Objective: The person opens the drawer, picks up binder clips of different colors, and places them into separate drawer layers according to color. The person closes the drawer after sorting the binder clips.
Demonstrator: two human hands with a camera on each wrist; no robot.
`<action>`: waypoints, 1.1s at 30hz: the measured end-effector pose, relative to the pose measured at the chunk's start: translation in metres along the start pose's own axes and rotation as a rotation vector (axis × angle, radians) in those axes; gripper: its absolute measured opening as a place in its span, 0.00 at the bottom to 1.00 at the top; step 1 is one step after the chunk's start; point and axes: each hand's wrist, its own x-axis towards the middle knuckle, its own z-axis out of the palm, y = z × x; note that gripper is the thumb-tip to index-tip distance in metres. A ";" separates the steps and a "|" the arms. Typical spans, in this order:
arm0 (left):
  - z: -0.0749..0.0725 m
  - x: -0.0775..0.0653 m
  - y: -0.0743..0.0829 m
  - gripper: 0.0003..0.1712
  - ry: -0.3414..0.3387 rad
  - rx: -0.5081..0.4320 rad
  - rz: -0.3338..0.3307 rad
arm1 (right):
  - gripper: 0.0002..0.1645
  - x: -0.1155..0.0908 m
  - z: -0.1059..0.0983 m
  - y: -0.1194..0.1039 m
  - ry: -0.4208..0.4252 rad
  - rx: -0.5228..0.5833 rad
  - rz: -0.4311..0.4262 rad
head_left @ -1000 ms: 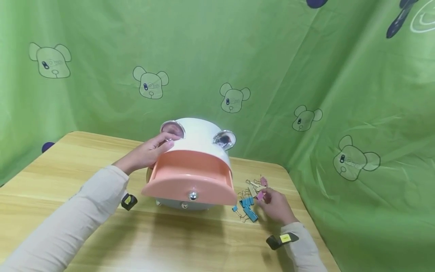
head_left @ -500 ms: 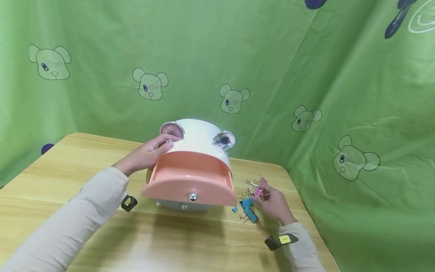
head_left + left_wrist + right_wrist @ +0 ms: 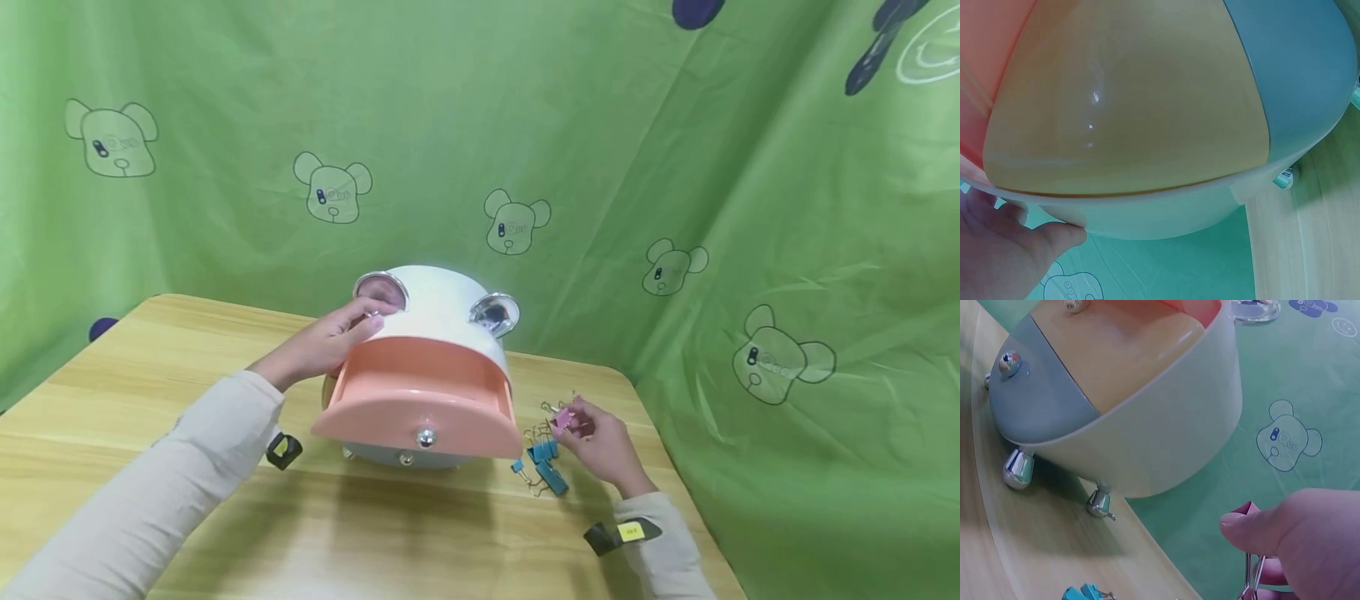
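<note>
No readable text: blurred lettering (image 3: 1288, 443) on green curtain (image 3: 420, 100); yellow strap label (image 3: 632, 531) illegible.

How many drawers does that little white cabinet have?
3: the pink drawer, pulled out at the top; the yellow drawer in the middle; and the blue-gray drawer at the bottom. The back of the cabinet is out of view, so any there would be hidden.
</note>
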 end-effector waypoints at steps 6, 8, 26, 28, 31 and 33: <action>0.001 0.000 0.000 0.22 0.003 0.015 0.015 | 0.21 0.000 0.002 -0.005 0.003 0.014 -0.011; 0.002 0.001 0.001 0.22 0.003 0.005 0.013 | 0.21 0.000 0.003 -0.006 0.004 0.014 -0.014; 0.001 0.000 0.000 0.22 0.010 0.003 0.026 | 0.21 -0.006 -0.004 -0.022 0.014 0.006 -0.108; 0.001 0.000 0.000 0.22 0.012 0.011 0.027 | 0.21 -0.007 -0.006 -0.023 0.020 0.005 -0.119; 0.001 0.000 0.001 0.22 0.015 0.019 0.021 | 0.21 -0.008 -0.010 -0.025 0.031 0.003 -0.124; 0.001 0.000 0.001 0.22 0.012 0.018 0.017 | 0.22 -0.010 -0.012 -0.026 0.039 0.005 -0.127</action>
